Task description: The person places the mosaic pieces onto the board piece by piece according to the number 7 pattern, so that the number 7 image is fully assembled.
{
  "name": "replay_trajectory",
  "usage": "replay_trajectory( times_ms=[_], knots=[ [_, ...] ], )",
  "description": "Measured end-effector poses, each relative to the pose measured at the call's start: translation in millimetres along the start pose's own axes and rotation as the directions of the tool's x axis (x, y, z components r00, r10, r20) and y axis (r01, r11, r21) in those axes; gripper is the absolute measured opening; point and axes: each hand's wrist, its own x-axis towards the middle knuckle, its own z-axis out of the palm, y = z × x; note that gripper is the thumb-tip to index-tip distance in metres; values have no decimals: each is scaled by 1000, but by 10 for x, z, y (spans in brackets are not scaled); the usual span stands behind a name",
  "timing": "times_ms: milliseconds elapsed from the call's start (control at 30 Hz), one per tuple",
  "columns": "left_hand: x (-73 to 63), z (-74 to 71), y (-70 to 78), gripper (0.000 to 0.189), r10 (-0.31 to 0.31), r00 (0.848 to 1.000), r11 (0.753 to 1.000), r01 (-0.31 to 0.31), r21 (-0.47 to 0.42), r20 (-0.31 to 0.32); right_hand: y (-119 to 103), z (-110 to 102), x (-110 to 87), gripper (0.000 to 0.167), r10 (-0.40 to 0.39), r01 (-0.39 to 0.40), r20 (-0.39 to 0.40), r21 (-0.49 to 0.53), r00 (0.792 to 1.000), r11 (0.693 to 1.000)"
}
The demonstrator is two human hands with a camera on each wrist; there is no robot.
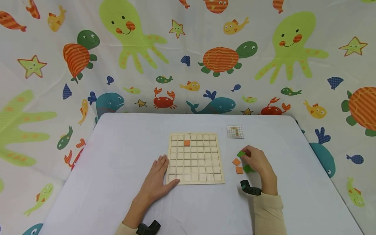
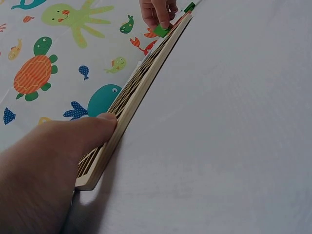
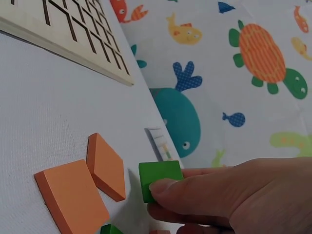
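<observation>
A wooden board with a grid of square cells lies on the table. An orange tile sits in one of its upper cells, left of the middle. My left hand rests along the board's left side, fingers straight, its thumb on the near left corner. To the right of the board, my right hand pinches a green square tile between thumb and fingers, held above the table. Beside it lie two orange tiles and another green tile, partly hidden under the hand.
A small card printed with a grid and coloured squares lies beyond the right hand. White cloth covers the table. Behind it hangs a curtain with sea animals. Dark devices are strapped to both wrists.
</observation>
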Motion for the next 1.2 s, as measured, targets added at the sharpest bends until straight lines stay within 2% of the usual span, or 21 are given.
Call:
replay_trajectory(
  times_ms=[367,767,900,1200],
  knots=[
    [-26,-28,-54,96,25,1000,1000,-25,8,-16,-133,69,-35,32,4,-3,-59,10,998,1000],
    [-60,-96,-97,96,20,1000,1000,-20,-13,9,-337,159,-72,25,-45,55,-211,42,976,998],
    [-73,-119,-117,97,18,999,1000,-17,-20,28,-415,195,-59,24,-47,60,-229,50,972,997],
    [-94,-141,-168,97,35,999,999,-35,-16,29,-566,295,-18,23,-76,94,-246,64,966,993]
  ],
)
